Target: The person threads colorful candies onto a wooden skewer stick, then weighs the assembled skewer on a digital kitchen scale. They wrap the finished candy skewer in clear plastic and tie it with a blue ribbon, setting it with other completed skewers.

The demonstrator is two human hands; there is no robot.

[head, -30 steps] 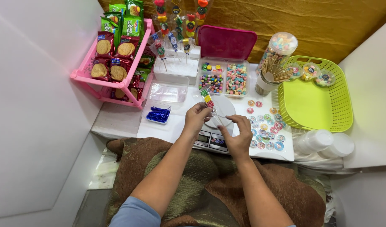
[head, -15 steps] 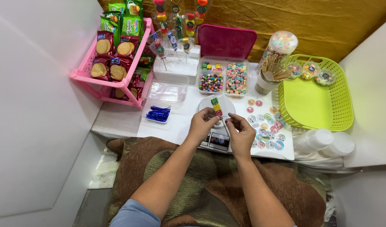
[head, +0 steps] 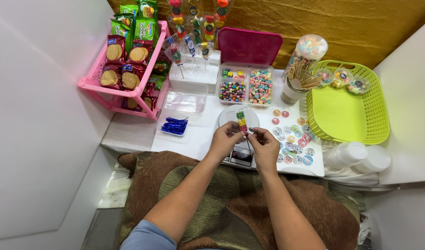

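Above the small scale [head: 240,155], both hands' fingers [head: 234,130] pinch the upright candy skewer [head: 241,121] at its lower end.

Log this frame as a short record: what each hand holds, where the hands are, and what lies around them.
left hand: left hand pinches the candy skewer from the left
right hand: right hand grips the skewer's lower end
held item: stick with green, yellow and red candies stacked on it
beneath hands: small scale with a round white pan
left of hands: clear tray of blue twist ties
right of hands: round stickers scattered on the white table
far right: lime green basket
behind: compartment box of coloured candies
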